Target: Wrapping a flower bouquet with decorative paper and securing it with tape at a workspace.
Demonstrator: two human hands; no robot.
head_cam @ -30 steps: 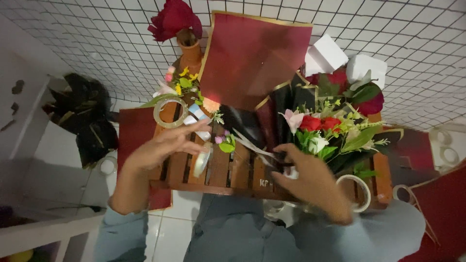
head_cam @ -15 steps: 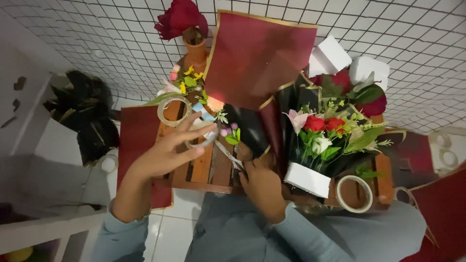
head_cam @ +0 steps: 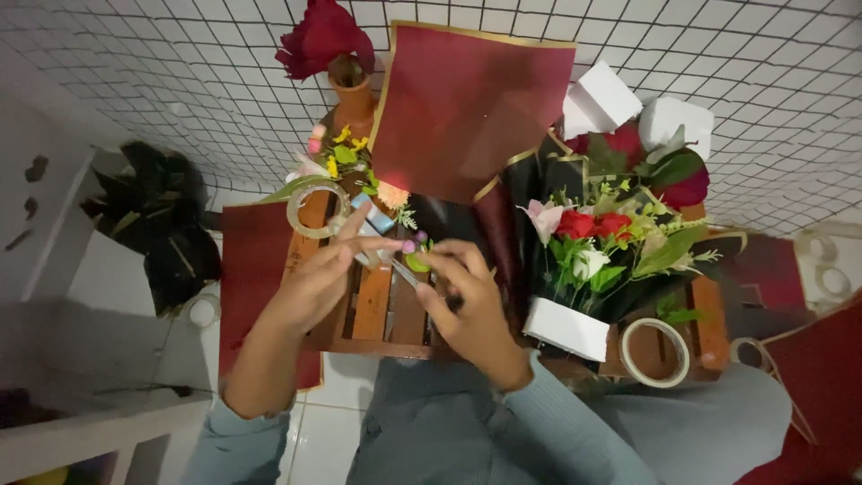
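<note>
One slatted wooden table [head_cam: 373, 314] sits under my hands, set against a white grid wall [head_cam: 763, 99]. Largest on it is one dark red sheet [head_cam: 471, 108] with a gold edge, standing tilted at the back. Right of it lies one bouquet [head_cam: 611, 247] in black wrap, with a pink bloom, red roses and a white one among green leaves, its stems stuck in one white foam block [head_cam: 567, 329]. Two more white blocks [head_cam: 602, 97] stand behind it, one beside the other. At the back left, one clay pot [head_cam: 355, 103] holds one big red flower [head_cam: 319, 40]. I count two tape rolls on the table: one [head_cam: 310, 211] at the left edge by my left fingers, the other [head_cam: 655, 352] at the front right, near the foam block. More rings lie off to the far right, too blurred to count. My left hand [head_cam: 314, 283] reaches in from the left, thumb and forefinger pressed together on a small sprig [head_cam: 411, 247] with purple buds and a green leaf. My right hand [head_cam: 467, 301] meets it from the other side, fingers curled and pinching the same sprig at its lower end, so the sprig hangs between my two hands, just above the slats at the table's middle. A thin pale strip runs under my fingertips; I cannot tell what it is. One small blue thing [head_cam: 377, 216] lies just behind my left forefinger.
</note>
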